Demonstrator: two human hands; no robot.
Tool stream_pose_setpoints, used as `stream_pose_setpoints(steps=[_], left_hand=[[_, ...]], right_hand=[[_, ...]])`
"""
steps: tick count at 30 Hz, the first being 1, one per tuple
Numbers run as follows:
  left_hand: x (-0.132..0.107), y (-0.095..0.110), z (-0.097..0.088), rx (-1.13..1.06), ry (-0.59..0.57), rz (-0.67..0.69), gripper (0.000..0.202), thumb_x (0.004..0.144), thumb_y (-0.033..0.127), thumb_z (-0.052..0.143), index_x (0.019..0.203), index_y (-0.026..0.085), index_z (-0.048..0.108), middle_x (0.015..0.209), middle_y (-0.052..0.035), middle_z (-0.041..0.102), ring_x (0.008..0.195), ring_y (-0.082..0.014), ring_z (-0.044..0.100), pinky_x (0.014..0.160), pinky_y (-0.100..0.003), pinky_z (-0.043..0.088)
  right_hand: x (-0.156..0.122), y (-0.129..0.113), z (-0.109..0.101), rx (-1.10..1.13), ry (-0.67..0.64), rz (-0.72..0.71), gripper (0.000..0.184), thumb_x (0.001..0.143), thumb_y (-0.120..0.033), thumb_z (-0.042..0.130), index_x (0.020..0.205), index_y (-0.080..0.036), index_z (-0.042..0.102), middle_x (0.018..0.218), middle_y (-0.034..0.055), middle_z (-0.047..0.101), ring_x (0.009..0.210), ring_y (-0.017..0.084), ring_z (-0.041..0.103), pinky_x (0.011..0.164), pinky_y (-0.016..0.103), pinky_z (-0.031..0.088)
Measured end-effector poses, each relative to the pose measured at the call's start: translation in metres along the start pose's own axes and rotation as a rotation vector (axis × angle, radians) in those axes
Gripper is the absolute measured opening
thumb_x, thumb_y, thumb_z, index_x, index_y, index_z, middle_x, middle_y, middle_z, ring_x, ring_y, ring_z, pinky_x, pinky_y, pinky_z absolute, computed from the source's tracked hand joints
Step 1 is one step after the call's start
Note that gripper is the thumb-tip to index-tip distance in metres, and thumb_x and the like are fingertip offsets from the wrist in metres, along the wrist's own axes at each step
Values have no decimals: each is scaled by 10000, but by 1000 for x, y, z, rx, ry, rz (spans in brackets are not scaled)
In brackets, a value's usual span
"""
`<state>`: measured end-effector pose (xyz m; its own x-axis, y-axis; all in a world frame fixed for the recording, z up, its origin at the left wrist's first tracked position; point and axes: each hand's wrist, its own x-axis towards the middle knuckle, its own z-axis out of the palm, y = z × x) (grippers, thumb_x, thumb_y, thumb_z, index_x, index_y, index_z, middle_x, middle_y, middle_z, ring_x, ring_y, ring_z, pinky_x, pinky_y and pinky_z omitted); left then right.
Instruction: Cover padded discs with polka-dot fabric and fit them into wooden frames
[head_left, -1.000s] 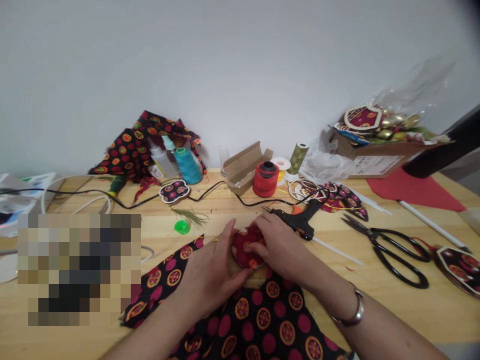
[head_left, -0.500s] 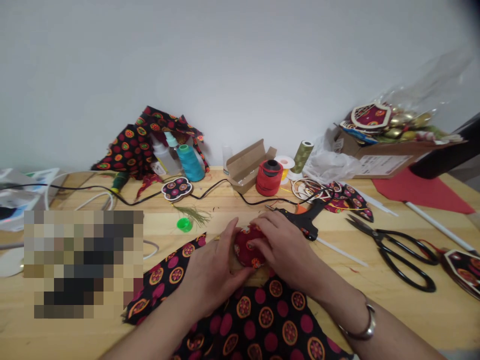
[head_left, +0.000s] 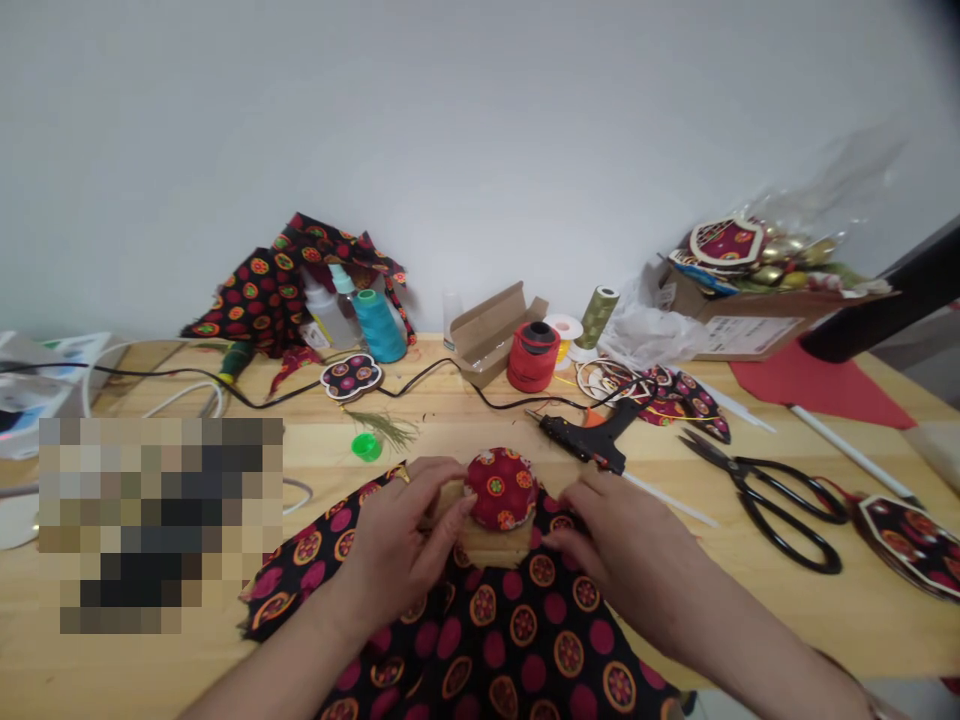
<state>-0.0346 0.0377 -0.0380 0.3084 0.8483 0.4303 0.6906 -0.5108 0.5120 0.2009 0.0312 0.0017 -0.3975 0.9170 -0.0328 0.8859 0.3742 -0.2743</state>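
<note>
A round pad covered in red patterned fabric [head_left: 501,488] sits on top of a small wooden block [head_left: 487,545]. The block stands on a black cloth with red and orange circles [head_left: 517,630] spread over the wooden table [head_left: 757,610]. My left hand [head_left: 397,545] curls its fingers round the block's left side. My right hand [head_left: 622,550] presses closed fingertips against the block's right side, at the cloth. Neither hand covers the pad now.
A black glue gun [head_left: 592,445] with its cable lies just behind the pad, with large black scissors [head_left: 780,500] to the right. Red [head_left: 532,358], teal [head_left: 377,328] and olive [head_left: 596,315] thread spools, glue bottles, a green cap [head_left: 366,447] and a cardboard box of ornaments [head_left: 750,310] line the back.
Both hands have come off the top of the red pad and dropped to the sides of the wooden block, so the pad is now in full view.
</note>
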Motion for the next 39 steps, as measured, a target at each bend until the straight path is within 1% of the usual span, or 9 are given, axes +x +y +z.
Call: stream_pose_setpoints(steps=[3,7,10,13,17,23,32,36,39], left_hand=[[1,-4,1,-8,3,81,99,889,167,533,893,198,628,968,-58,637,882,-170,625,761,-290,504],[1,-2,1,-1,-36,159,98,864,159,584,916,220,639,966,-40,634,902,-184,591,780,-319,488],[-2,11,-5,-19,-154,206,126,886,152,553,941,239,625,977,-22,648,931,-178,581,798,-313,487],[-9,29,-12,-18,-304,216,276,899,228,557,1175,233,543,1152,-57,639,1098,-213,556,909,-355,489],[-18,43,-21,-2,-504,110,464,889,330,585,1326,313,429,1269,-44,583,1156,-212,547,908,-347,515],[-24,30,-44,-23,-470,34,69,916,311,536,960,293,585,940,12,644,912,-182,599,798,-332,508],[-11,12,-63,188,-319,24,204,925,267,450,792,238,602,673,10,632,655,-194,588,597,-329,468],[-9,11,-53,314,-341,86,219,928,230,428,830,230,623,712,-11,647,696,-224,607,702,-436,483],[-10,15,-43,291,-352,130,156,912,200,472,933,228,625,867,-22,657,852,-221,611,905,-511,429]], right_hand=[[-23,6,24,-30,85,49,181,725,-210,768,850,-157,649,811,102,654,724,274,650,610,394,562],[-40,11,46,141,226,-37,134,862,-95,514,832,-180,614,811,84,629,722,233,639,619,370,559],[-46,8,43,385,339,-32,189,909,-119,402,867,-198,568,866,73,626,769,202,629,663,333,550],[-52,2,31,664,328,18,163,939,-180,394,913,-237,544,890,25,650,774,151,630,662,237,529],[-62,-2,27,820,309,139,177,942,-219,387,853,-265,533,658,-47,596,553,120,554,493,183,453],[-60,10,36,651,387,193,131,942,-300,447,930,-269,573,679,-37,639,565,139,590,501,208,453],[-39,8,39,449,354,154,207,941,-199,403,1110,-245,513,808,2,713,679,172,696,590,255,545],[-27,8,35,9,276,97,248,873,-94,426,1036,-184,589,819,88,704,650,258,694,540,363,559],[-9,-3,22,-55,349,-18,185,852,-87,495,967,-155,623,908,138,678,836,290,668,724,437,571]])
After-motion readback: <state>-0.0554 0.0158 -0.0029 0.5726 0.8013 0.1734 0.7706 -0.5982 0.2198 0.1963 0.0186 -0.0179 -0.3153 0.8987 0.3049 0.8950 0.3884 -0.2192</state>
